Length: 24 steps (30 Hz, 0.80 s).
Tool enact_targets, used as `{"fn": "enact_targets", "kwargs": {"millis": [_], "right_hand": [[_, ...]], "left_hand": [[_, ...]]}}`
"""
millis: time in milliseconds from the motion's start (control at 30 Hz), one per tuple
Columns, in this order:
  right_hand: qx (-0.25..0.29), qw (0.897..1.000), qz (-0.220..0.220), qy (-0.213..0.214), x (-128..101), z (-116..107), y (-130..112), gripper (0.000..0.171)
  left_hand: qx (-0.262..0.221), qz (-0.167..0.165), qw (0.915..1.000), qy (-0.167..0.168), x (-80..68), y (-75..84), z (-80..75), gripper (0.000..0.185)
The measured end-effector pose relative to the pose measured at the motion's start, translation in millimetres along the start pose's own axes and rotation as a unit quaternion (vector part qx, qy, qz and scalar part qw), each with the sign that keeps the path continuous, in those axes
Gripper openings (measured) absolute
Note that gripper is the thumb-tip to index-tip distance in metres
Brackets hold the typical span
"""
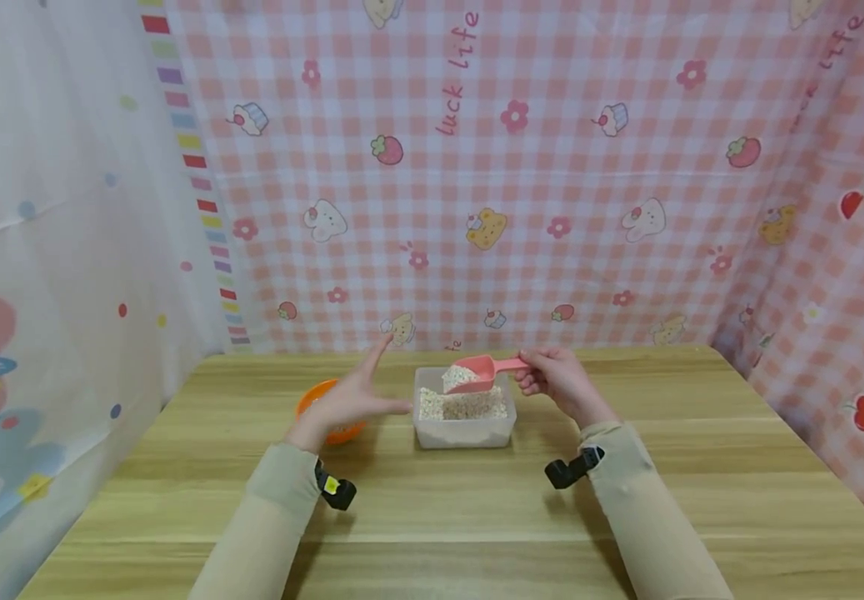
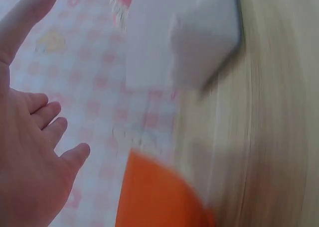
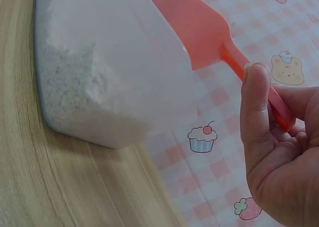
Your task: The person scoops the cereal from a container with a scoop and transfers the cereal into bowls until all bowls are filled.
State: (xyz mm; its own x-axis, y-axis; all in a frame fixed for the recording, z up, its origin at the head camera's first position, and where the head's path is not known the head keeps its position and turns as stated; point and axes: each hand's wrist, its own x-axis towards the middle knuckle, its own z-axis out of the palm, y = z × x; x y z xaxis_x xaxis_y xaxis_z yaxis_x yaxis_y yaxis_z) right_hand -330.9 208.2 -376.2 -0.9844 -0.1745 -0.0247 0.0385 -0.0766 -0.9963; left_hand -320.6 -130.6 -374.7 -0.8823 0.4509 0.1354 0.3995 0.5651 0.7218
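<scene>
A clear plastic tub [image 1: 464, 433] [image 3: 114, 62] [image 2: 199, 33] half full of pale grain stands mid-table. My right hand [image 1: 551, 379] [image 3: 279, 152] grips the handle of a pink scoop [image 1: 476, 371] [image 3: 199, 30] heaped with grain, held just above the tub. An orange bowl [image 1: 345, 432] [image 2: 159, 197] sits left of the tub. Over the bowl hovers my left hand [image 1: 360, 392] [image 2: 30, 137], fingers spread and straight, holding nothing.
The wooden table [image 1: 461, 508] is walled by a pink checked cloth [image 1: 521, 167] at the back and right, and a white printed curtain [image 1: 42, 250] on the left. A small black camera [image 1: 570, 471] is strapped to each wrist.
</scene>
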Motion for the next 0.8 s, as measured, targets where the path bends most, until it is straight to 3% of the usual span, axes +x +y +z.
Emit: {"fn": "enact_targets", "kwargs": {"millis": [400,600,800], "right_hand": [[-0.003,1.0,0.003,0.004,2,1,1,0.032],[0.003,1.0,0.001,0.003,2,1,1,0.029],[0.0,1.0,0.005,0.006,1,1,1,0.025]], "left_hand": [[-0.015,-0.021,0.9991,0.034,-40.3,-49.4,-38.4,0.104],[-0.003,-0.042,0.9978,0.05,-53.7,-69.3,-46.4,0.105],[-0.024,-0.051,0.9973,0.048,-62.1,-77.6,-45.8,0.104]]}}
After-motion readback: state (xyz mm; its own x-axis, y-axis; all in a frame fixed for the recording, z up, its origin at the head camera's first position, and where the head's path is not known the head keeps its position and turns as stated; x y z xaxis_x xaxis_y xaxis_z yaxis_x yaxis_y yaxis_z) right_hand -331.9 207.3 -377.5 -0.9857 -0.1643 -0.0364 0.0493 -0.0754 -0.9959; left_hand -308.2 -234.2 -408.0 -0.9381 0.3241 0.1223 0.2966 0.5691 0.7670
